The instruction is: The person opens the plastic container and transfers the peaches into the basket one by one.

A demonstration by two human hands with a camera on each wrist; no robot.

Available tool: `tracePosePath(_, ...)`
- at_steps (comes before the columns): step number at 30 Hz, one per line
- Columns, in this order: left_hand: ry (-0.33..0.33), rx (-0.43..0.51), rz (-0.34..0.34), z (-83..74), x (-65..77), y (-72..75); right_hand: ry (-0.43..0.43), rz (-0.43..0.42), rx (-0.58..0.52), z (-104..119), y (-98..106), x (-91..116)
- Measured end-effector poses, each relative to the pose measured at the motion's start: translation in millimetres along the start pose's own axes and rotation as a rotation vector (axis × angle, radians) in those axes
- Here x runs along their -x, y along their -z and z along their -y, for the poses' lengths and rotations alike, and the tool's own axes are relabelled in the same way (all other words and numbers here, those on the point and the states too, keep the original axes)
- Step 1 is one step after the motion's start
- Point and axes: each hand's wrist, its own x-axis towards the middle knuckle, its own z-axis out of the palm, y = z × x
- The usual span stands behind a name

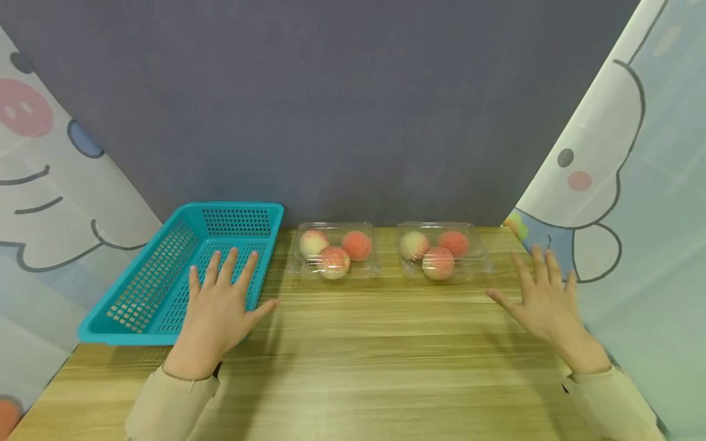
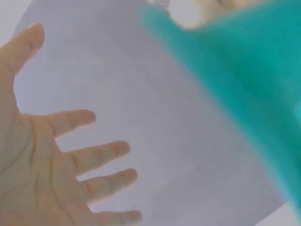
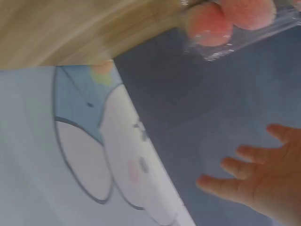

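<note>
My left hand (image 1: 219,309), fingers spread, hovers over the near right part of a teal plastic basket (image 1: 182,275) and holds nothing. In the left wrist view its palm (image 2: 42,174) faces the camera beside the blurred basket rim (image 2: 225,103). My right hand (image 1: 546,306) is also spread and bare, above the table's right side. Nearest to it is a clear plastic box (image 1: 474,260) with three peach-like fruits (image 1: 438,263), pink and cream. A second clear box (image 1: 364,269) with three similar fruits (image 1: 333,262) stands between that box and the basket.
Everything rests on a wood-grain table (image 1: 353,367). A dark grey panel (image 1: 342,110) rises behind its back edge. Cartoon-print curtains hang at the left (image 1: 60,202) and the right (image 1: 656,214).
</note>
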Motion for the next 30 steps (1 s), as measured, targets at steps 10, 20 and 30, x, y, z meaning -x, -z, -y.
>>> tracePosePath(10,-0.228,-0.057,-0.549,-30.9,21.9,5.5,0.143,-0.149,-0.135,36,10,15)
tracePosePath(20,-0.412,0.110,-0.606,-55.5,30.2,-29.0,0.120,-0.052,-0.457,66,-9,25)
tracePosePath(30,-0.405,0.200,-0.460,-60.6,18.8,-59.4,0.091,0.155,-0.750,94,-49,6)
